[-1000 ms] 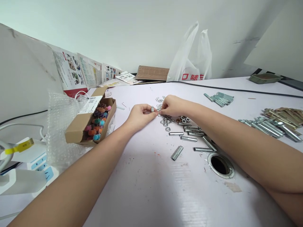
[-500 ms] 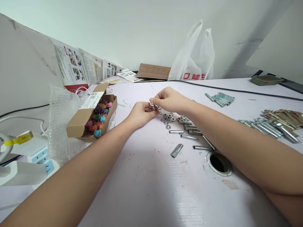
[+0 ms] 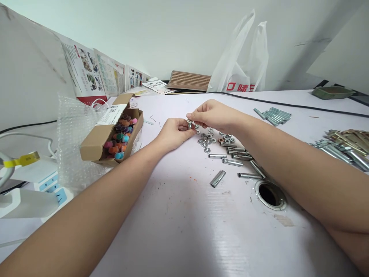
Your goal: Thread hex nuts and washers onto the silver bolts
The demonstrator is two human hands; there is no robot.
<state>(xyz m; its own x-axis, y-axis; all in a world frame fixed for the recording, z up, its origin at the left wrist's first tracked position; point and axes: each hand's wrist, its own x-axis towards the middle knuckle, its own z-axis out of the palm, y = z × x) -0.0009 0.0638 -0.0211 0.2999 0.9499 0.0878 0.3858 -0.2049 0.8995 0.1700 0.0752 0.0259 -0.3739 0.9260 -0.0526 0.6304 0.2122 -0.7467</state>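
Observation:
My left hand (image 3: 173, 135) rests on the white table, its thumb and fingers closed round a short upright metal bolt (image 3: 190, 125). Above it, my right hand (image 3: 215, 114) pinches a small silver nut (image 3: 189, 120) at the bolt's top end. Whether the nut is threaded on cannot be seen. Just right of the fingers lie several loose hex nuts (image 3: 208, 141). Beyond them, partly under my right forearm, are several metal sleeves (image 3: 232, 162), with one thicker sleeve (image 3: 217, 179) nearer to me.
An open cardboard box (image 3: 93, 148) of colourful caps stands left on bubble wrap (image 3: 79, 154). Thin bolts (image 3: 276, 116) and a larger bolt pile (image 3: 343, 148) lie right. A round metal-rimmed hole (image 3: 270, 194) is below my right forearm. A plastic bag (image 3: 239, 65) stands behind.
The view has shifted slightly, so the table's things appear a little higher and mostly further right. Both hands keep their hold, with the nut still at the bolt's top.

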